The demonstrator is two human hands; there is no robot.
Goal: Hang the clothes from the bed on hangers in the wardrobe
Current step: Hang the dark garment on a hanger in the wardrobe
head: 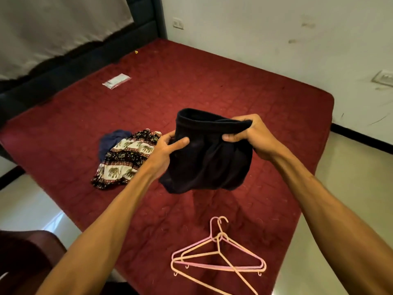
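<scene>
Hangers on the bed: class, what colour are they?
Pink and peach hangers, clearest in the head view.

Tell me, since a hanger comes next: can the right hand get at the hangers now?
Probably not yet: the right hand grips the black garment. Otherwise the hangers lie uncovered on the bed nearby.

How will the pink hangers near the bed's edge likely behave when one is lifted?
Probably stiff and light: the hangers look like thin plastic frames. They lie crossed, so lifting one may snag or drag another. The small hooks under the bars could catch fabric.
</scene>
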